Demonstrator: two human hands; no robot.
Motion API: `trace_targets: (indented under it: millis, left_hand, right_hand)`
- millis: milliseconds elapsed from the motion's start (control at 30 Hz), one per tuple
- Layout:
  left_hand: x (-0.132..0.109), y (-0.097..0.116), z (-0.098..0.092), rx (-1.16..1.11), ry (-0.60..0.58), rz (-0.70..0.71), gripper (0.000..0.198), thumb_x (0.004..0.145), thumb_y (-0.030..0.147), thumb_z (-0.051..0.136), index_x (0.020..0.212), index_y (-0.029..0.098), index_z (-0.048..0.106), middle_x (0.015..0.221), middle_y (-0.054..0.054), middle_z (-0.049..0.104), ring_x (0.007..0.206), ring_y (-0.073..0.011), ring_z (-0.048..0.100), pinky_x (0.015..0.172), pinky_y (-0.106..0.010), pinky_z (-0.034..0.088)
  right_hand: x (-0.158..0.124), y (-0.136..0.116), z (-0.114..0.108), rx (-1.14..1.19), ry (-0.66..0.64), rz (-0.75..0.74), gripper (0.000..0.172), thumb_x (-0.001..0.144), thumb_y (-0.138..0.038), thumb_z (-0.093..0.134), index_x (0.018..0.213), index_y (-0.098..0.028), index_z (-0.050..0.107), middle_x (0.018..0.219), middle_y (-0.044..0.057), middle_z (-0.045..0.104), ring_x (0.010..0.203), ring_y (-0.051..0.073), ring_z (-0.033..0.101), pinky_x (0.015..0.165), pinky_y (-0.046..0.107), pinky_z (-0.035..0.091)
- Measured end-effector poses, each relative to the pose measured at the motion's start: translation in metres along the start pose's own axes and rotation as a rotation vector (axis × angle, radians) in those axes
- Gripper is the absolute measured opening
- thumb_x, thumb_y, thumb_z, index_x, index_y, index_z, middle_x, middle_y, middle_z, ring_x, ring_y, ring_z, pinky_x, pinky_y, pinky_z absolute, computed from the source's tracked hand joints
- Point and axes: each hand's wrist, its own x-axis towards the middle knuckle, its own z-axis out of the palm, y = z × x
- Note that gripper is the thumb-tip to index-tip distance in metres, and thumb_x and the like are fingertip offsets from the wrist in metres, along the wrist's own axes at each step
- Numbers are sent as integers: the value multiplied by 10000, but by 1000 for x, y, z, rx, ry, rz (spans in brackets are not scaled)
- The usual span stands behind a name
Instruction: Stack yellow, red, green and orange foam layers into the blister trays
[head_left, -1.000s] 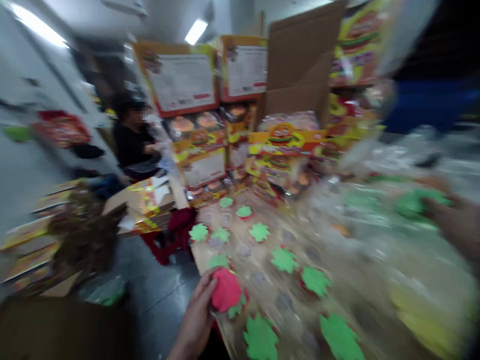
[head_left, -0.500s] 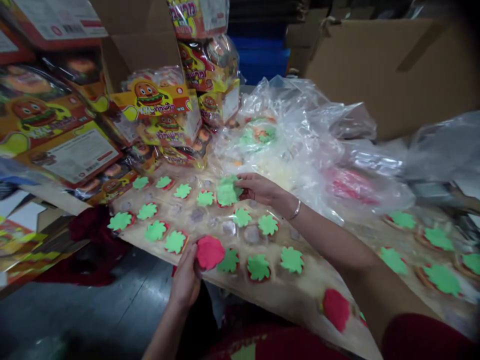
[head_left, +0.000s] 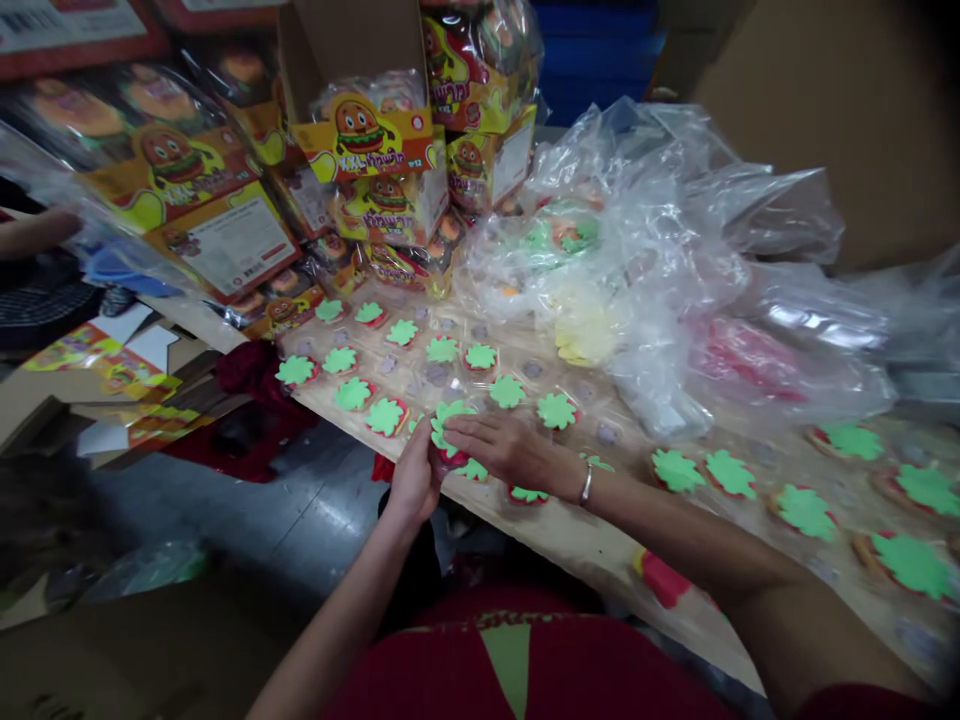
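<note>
My left hand (head_left: 417, 478) is closed round the edge of a red scalloped candy piece (head_left: 448, 460), just over the table's near edge. A green leaf-edged candy piece (head_left: 448, 412) shows above the red one. From the right, my right hand (head_left: 504, 450) lies with its fingers together over the green piece, and its fingertips are partly hidden. Several green pieces on red ones, such as this green-topped stack (head_left: 385, 417), sit in clear plastic trays around my hands. A loose red piece (head_left: 664, 578) is near the front edge, under my right forearm.
Clear plastic bags (head_left: 645, 250) with coloured pieces lie at the back of the table (head_left: 570, 540). Printed burger-candy packs (head_left: 382, 190) are stacked at the back left. An open carton (head_left: 847, 130) stands at the back right. Another person's arm (head_left: 37, 235) shows at far left.
My right hand has come back from the tray toward my left hand and now meets it. A green piece now covers the red one there. The view has shifted left and down.
</note>
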Motion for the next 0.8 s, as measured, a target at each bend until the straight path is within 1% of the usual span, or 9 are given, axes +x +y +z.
trace_targets:
  millis: [133, 267, 367, 433, 500, 600, 633, 700, 800]
  left_hand:
    - [1, 3, -5, -34, -52, -6, 245, 806, 284, 682, 1028, 179, 674, 961, -7, 713, 734, -104, 644, 716, -231, 567]
    - [4, 7, -8, -38, -40, 1, 266, 783, 322, 709, 1002, 177, 665, 930, -7, 713, 702, -107, 644, 689, -236, 566]
    - [7, 9, -12, 42, -55, 3, 383, 705, 332, 779, 1038, 202, 641, 944, 6, 703, 713, -112, 649, 640, -222, 560]
    - [9, 11, -18, 125, -65, 24, 517, 612, 274, 844, 1074, 218, 617, 939, 15, 697, 706, -111, 653, 623, -209, 554]
    - [12, 14, -27, 190, -50, 44, 616, 543, 221, 876, 1093, 215, 601, 932, 15, 696, 707, -113, 659, 636, -204, 553]
    - [18, 22, -44, 216, -13, 58, 650, 526, 232, 884, 1110, 208, 599, 942, 5, 704, 748, -130, 675, 672, -214, 559]
    - [20, 24, -49, 218, 2, 58, 659, 527, 243, 885, 1120, 212, 600, 949, 3, 708, 762, -138, 679, 677, -217, 560]
    - [24, 28, -58, 221, 41, 53, 689, 511, 260, 894, 1133, 221, 601, 959, 0, 715, 770, -150, 685, 661, -217, 559]
    - [26, 30, -66, 238, 83, 33, 749, 473, 269, 911, 1153, 231, 599, 967, -5, 724, 749, -159, 687, 615, -209, 550]
  right_hand:
    - [-4, 6, 6, -120, 2, -76, 295, 963, -153, 455, 1223, -121, 591, 1291, 137, 611, 1248, 203, 534, 1020, 398, 471]
    - [-4, 4, 6, -120, -63, -71, 361, 969, -351, 485, 1236, -133, 594, 1325, 127, 591, 1297, 228, 484, 1057, 438, 414]
    - [-1, 5, 5, -53, -68, -64, 399, 972, -421, 465, 1236, -149, 591, 1309, 116, 603, 1284, 204, 493, 1070, 421, 393]
    - [1, 20, 3, -7, 13, -41, 347, 977, -378, 460, 1202, -158, 604, 1272, 105, 627, 1239, 177, 528, 1046, 377, 419]
    - [6, 51, -1, -14, 135, 67, 291, 977, -305, 455, 1174, -163, 615, 1228, 100, 649, 1192, 171, 559, 1013, 353, 446]
    - [19, 122, -16, -121, 225, 372, 282, 960, -190, 421, 1152, -161, 626, 1177, 104, 664, 1122, 189, 594, 972, 354, 468]
    - [26, 148, -21, -174, 202, 490, 297, 948, -156, 406, 1145, -153, 629, 1166, 109, 664, 1096, 196, 604, 954, 348, 473]
    - [41, 199, -32, -292, 65, 700, 340, 940, -116, 377, 1169, -143, 625, 1187, 111, 650, 1088, 204, 601, 953, 334, 459]
    - [67, 262, -39, -387, -165, 882, 385, 939, -84, 364, 1227, -152, 610, 1262, 105, 614, 1169, 205, 558, 999, 316, 417]
